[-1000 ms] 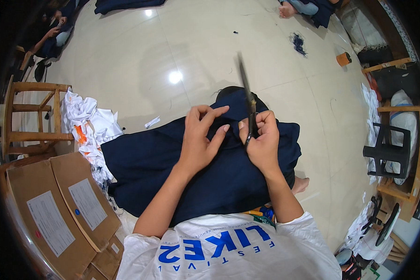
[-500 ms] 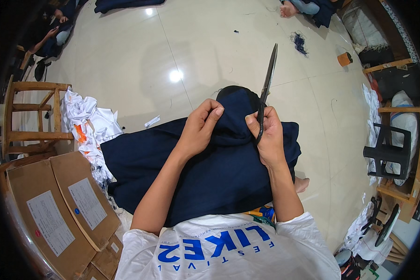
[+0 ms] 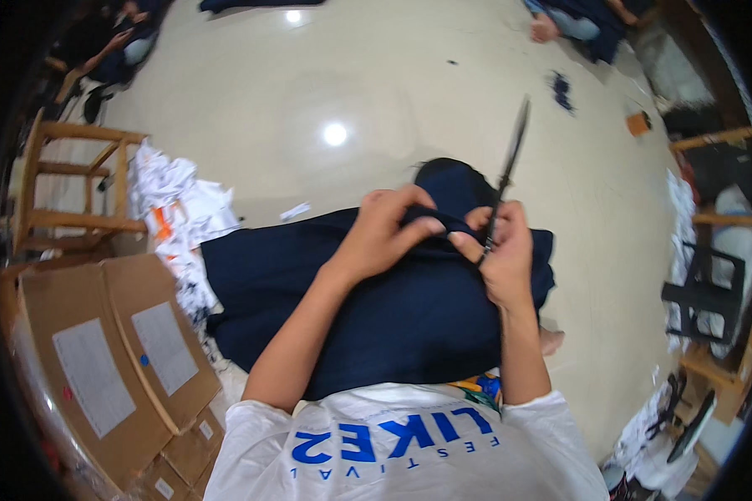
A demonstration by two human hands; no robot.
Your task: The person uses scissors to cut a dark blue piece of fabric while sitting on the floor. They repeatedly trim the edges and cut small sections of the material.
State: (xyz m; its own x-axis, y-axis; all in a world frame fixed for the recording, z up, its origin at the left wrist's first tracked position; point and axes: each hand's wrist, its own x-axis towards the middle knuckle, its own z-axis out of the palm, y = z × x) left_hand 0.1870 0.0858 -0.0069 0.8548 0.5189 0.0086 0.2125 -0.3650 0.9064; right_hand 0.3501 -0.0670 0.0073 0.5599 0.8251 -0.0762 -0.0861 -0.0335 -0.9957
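Observation:
Dark navy cloth (image 3: 401, 317) is spread across my lap and legs, with a rounded bunch of it rising beyond my hands. My left hand (image 3: 380, 234) pinches a raised fold of the cloth between thumb and fingers. Close by on its right, my right hand (image 3: 508, 255) is wrapped round a pair of dark scissors (image 3: 512, 154), whose blades point up and away from me. The thumb and a finger of that hand also meet the edge of the same fold. Motion blur hides whether the blades are parted.
Cardboard boxes (image 3: 146, 334) stand at my left, below a wooden stool (image 3: 83, 221) and a heap of white cloth (image 3: 196, 204). A black plastic stool (image 3: 706, 292) is at the right. Dark thread scraps (image 3: 561, 90) and an orange spool (image 3: 638, 124) lie on the floor. Other people sit at the far corners.
My left hand has moved from empty air above the cloth down onto a fold. The right hand has tilted with the scissors and come closer to it. The whole view has shifted slightly.

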